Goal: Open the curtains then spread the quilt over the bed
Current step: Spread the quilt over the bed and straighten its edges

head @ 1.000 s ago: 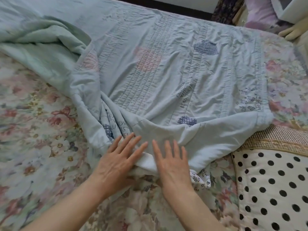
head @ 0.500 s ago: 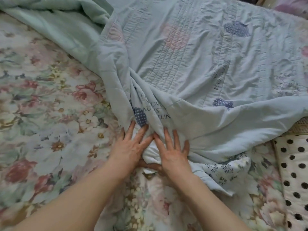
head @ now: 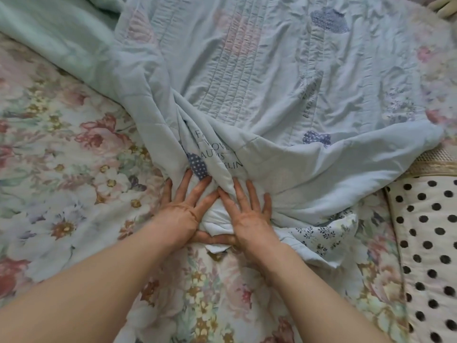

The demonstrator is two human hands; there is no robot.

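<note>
A pale blue quilt with pink and navy patches and printed letters lies crumpled across the bed, bunched into folds toward me. My left hand and my right hand rest side by side on the bunched near edge of the quilt. Fingers lie spread on top of the fabric, while both thumbs tuck under a white fold between the hands. The floral bedsheet shows bare on the left and below my arms. No curtains are in view.
A cream pillow with black polka dots lies at the right edge of the bed. A mint-green layer of the quilt is heaped at the upper left. A pale object peeks in at the top right corner.
My hands have closed together on the quilt's near edge, gathering it into tighter folds. The view has shifted closer and to the left; the printed letters have come into view.
</note>
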